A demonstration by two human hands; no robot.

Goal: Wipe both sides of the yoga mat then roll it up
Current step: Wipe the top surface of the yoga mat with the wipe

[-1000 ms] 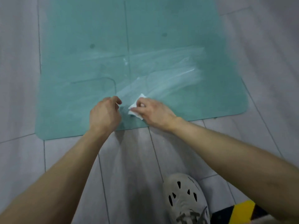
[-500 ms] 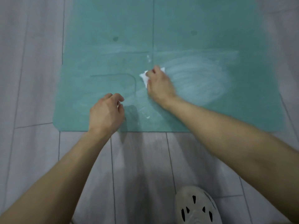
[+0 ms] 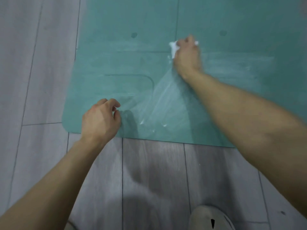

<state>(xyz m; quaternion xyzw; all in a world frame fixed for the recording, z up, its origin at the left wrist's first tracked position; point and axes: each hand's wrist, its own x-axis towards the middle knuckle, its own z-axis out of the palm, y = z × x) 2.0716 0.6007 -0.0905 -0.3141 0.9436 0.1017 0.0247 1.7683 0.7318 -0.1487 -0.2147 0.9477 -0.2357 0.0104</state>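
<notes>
Mat [image 3: 116,60] teal, streaked — perhaps wet, under wipe [image 3: 173,47]

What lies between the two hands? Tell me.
Head view: only yoga mat, smeared with wet streaks, between the left hand and the right hand gripping a white cloth.

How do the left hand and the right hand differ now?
The right hand grips a white wipe; the left hand holds nothing, fingers loosely curled. The right hand is farther up the yoga mat; the left hand is by its near edge. Both are over the mat.
</notes>
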